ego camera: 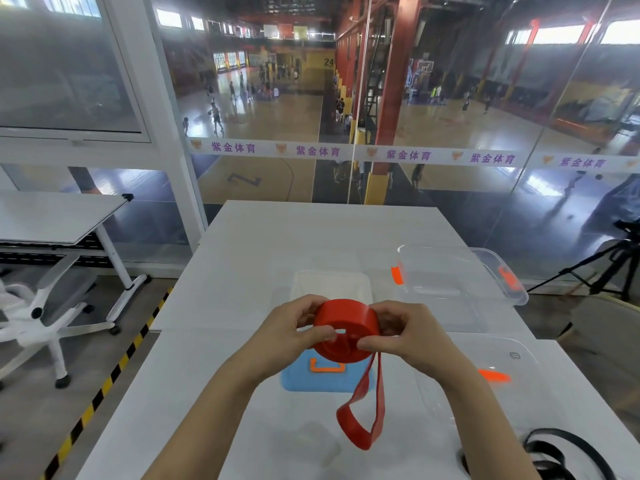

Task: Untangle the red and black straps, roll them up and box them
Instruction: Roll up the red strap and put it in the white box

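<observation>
Holding the red strap point(346, 327) up above the white counter point(242, 258), wound most of the way into a fat coil. Gripping it from the left with the left hand point(298, 327), fingers curled behind and thumb on the near face. Pinching the right edge with the right hand point(401, 332), thumb and curled fingers closed on the coil. Below the coil, hanging free — a loose end point(363, 420) of the same strap, doubled into a long loop reaching down toward the counter. Under the hands, flat on the counter, a blue lid point(325, 379) with an orange handle. Farther back to the right, a clear box point(457, 275) with orange clips. At the near right corner of the view — the black strap point(568, 452), heaped in loose loops, well apart from the red one.
</observation>
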